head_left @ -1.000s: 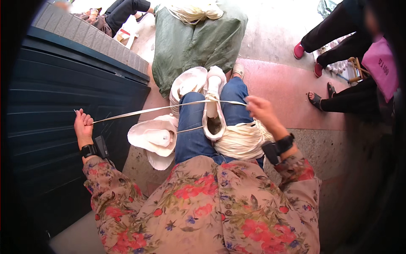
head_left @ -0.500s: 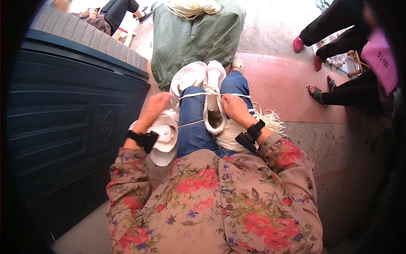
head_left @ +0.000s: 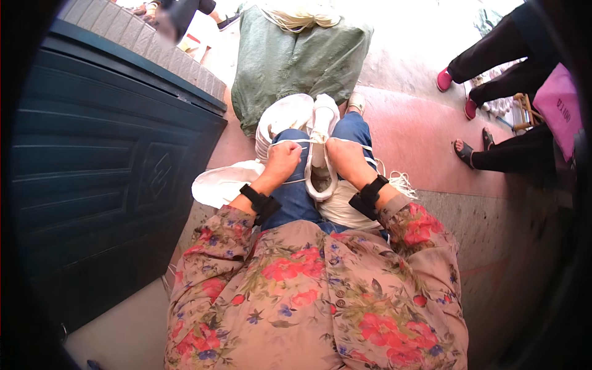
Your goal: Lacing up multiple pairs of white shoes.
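Note:
A white lace-up shoe (head_left: 319, 160) rests between my knees, its toe pointing away from me and its heel opening toward me. White shoelace (head_left: 297, 142) is drawn across both thighs and over the shoe's tongue. My left hand (head_left: 284, 159) is closed just left of the shoe, with thin lace showing at its fingers. At the shoe's right side, my right hand (head_left: 346, 156) is closed against the lacing; its fingertips are partly hidden. A thick hank of cream laces (head_left: 346, 206) lies by my right thigh, with loose strands (head_left: 399, 183) beyond it.
Stacked white shoe parts (head_left: 280, 120) stand beyond my left knee, and another white piece (head_left: 223, 184) lies left of my thigh. A green sack (head_left: 302, 68) bearing more laces (head_left: 302, 15) stands ahead. A dark blue panelled door (head_left: 111, 154) is at left; people stand at right.
My left hand has come in from the far left to beside the shoe. My right hand stays at the shoe's right side. The whole view has shifted slightly.

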The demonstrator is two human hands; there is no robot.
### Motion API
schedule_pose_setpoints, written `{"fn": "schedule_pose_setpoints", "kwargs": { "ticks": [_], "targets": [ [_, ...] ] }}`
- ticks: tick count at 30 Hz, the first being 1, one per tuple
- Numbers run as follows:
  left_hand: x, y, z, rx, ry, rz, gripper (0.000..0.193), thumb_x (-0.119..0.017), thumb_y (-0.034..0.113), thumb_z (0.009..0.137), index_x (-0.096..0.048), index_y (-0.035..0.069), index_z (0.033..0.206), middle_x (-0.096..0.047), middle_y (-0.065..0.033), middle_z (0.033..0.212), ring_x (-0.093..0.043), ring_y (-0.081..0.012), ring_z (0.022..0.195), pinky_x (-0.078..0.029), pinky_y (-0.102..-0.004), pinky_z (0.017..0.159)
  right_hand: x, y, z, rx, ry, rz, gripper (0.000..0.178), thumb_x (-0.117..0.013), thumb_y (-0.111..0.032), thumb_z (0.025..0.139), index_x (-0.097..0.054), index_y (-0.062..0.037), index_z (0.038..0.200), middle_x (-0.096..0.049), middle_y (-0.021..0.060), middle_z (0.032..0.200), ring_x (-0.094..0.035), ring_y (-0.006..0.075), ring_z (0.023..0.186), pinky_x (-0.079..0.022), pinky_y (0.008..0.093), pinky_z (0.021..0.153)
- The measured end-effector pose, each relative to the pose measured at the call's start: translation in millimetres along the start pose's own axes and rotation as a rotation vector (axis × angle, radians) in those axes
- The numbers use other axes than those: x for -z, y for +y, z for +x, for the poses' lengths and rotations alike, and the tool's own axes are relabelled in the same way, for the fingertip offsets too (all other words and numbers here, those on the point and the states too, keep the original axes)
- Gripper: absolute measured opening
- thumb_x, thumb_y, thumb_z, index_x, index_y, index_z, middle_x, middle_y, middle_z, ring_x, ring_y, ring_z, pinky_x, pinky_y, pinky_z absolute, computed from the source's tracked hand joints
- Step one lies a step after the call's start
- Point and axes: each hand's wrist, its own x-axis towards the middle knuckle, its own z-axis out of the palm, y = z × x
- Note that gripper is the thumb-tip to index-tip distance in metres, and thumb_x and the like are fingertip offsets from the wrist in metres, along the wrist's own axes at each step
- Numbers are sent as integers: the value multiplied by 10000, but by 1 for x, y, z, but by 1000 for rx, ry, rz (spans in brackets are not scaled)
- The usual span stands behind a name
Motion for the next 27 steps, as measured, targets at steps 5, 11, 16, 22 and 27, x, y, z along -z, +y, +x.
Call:
{"fn": "schedule_pose_setpoints", "kwargs": {
  "ticks": [5,11,16,22,27],
  "targets": [
    [-13,-1,9,-254,113,231,203,-520,195,835,-610,13,820,-608,-220,745,-593,-388,738,-469,-444,659,3,-2,-1,-36,61,-53,83,-576,-141,752,-554,-66,724,-605,120,690,-617,302,666,-455,426,579],
    [-12,5,11,-334,84,397,195,-475,188,855,-569,28,797,-603,-215,763,-583,-398,734,-451,-481,648,6,0,-5,-106,120,-101,157,-611,-250,758,-623,-94,741,-611,78,726,-586,258,756,-418,408,692],
    [-11,11,18,-322,0,451,181,-533,185,825,-591,19,780,-610,-181,755,-596,-354,737,-460,-436,647,1,1,-5,-103,106,-99,170,-584,-247,772,-628,-96,707,-601,69,733,-569,248,772,-406,404,700],
    [-10,21,15,-279,84,413,206,-605,252,783,-641,49,776,-612,-175,712,-602,-342,694,-460,-428,615,2,-2,-7,-93,94,-109,215,-568,-260,787,-625,-80,683,-604,86,739,-569,263,766,-402,428,690],
    [-22,25,-11,-392,268,570,235,-626,295,760,-622,61,736,-624,-116,738,-584,-313,765,-437,-463,622,4,-10,-13,-56,125,-170,264,-575,-307,789,-622,-73,677,-602,93,736,-566,259,781,-396,419,689]
  ]
}}
